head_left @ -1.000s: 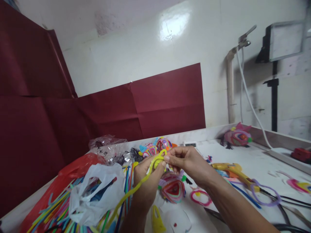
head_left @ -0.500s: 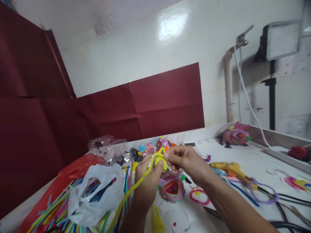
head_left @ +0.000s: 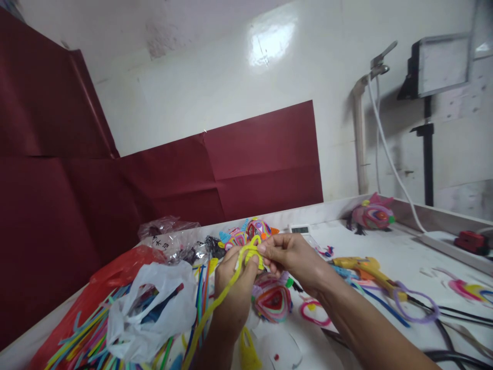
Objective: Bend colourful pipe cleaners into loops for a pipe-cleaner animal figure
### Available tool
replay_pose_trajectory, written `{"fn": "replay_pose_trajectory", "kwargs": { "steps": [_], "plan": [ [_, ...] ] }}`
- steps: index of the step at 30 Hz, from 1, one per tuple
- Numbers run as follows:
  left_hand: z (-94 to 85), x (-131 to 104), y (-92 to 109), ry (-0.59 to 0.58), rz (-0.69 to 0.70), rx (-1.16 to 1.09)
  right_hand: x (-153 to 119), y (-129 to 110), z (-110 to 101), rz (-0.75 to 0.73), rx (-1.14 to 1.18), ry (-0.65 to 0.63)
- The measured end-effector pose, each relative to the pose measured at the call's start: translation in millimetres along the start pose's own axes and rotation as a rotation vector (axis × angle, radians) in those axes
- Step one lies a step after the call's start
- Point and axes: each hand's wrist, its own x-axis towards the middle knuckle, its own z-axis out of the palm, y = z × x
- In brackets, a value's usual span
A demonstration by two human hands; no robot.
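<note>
My left hand (head_left: 235, 280) is closed round a yellow piece with coiled strands (head_left: 254, 259), its thumb pressing on the front. My right hand (head_left: 288, 257) pinches a fuzzy yellow strand (head_left: 221, 297) at the piece's upper right. From there the strand loops over the top and trails down across my left wrist to the lower edge of the view. Just below the hands lies a round, multicoloured striped craft piece (head_left: 273, 299) with a red centre. A flat yellow piece (head_left: 249, 350) is under my left forearm's right side.
Coloured strips (head_left: 87, 334) and a white plastic bag (head_left: 152, 308) lie left, over a red bag (head_left: 127, 264). On the right are a yellow glue gun (head_left: 364, 267), a purple ring (head_left: 418, 318), cables and a pink striped craft (head_left: 373, 215). More crafts (head_left: 260, 228) stand behind my hands.
The view has shifted slightly. The trailing part of the yellow strand hangs a little further right, nearer my left forearm. Both hands keep nearly the same grip.
</note>
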Motion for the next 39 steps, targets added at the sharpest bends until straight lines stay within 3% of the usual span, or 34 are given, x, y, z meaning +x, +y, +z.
{"fn": "replay_pose_trajectory", "kwargs": {
  "steps": [16,22,28,32,39],
  "plan": [
    [4.4,-1.8,2.1,0.108,0.05,0.035,0.2,8.4,6.9,-0.166,-0.119,0.111],
    [1.8,-0.9,5.9,0.068,-0.074,-0.073,-1.0,6.0,7.0,-0.223,-0.23,0.135],
    [2.9,0.5,5.9,0.261,-0.15,-0.126,-0.5,9.6,5.8,-0.276,-0.325,0.141],
    [2.9,1.8,6.1,0.325,-0.162,-0.137,-1.0,12.2,7.9,-0.295,-0.31,0.103],
    [1.9,3.1,7.4,0.377,-0.14,-0.233,-5.4,-4.4,10.0,-0.143,-0.149,0.001]
  ]
}}
